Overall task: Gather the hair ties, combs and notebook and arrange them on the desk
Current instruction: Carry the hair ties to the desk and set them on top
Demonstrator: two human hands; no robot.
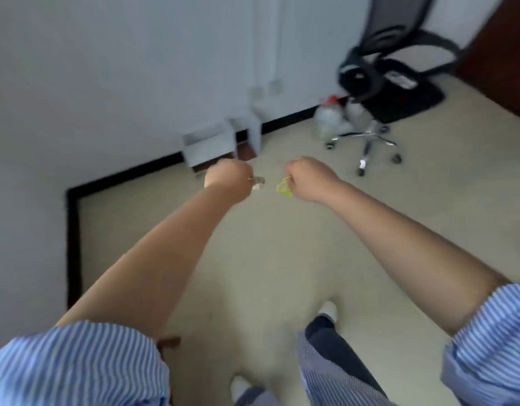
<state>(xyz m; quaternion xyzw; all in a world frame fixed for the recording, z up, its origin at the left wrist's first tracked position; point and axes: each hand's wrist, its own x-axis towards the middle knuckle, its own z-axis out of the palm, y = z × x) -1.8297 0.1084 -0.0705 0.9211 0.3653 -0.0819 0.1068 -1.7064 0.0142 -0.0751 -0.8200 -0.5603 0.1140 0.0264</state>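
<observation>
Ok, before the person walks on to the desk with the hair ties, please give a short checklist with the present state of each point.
1. Right hand shut on the yellow hair tie: ok.
2. Left hand shut on a small pale item: ok; whether it is a hair tie, cannot tell, too blurred.
3. Floor directly ahead free of obstacles: ok.
4. Office chair away from the path, to the right: ok.
5. Desk in view: not ok.
6. Combs and notebook gathered: cannot tell.
</observation>
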